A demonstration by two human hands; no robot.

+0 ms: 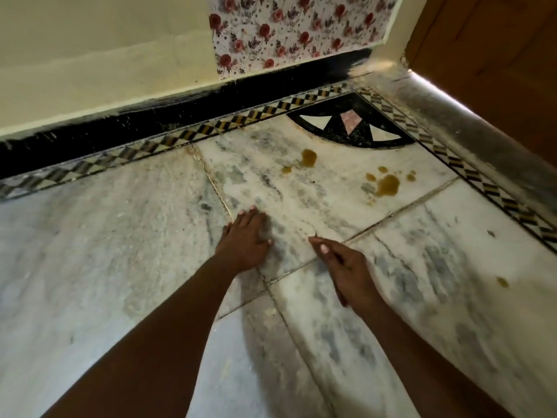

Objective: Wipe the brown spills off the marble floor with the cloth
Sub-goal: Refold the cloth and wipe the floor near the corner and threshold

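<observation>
Marble floor [120, 251], brown spills [387, 184] near corner inlay [349, 123], unwiped. Left hand [245, 236] flat on floor, fingers straight, well short of inlay. Right hand [343, 267] beside it, relaxed, holding nothing. Cloth nowhere visible.

Cream wall [90, 55], floral paper [289, 28], wooden door [497, 55]
</observation>
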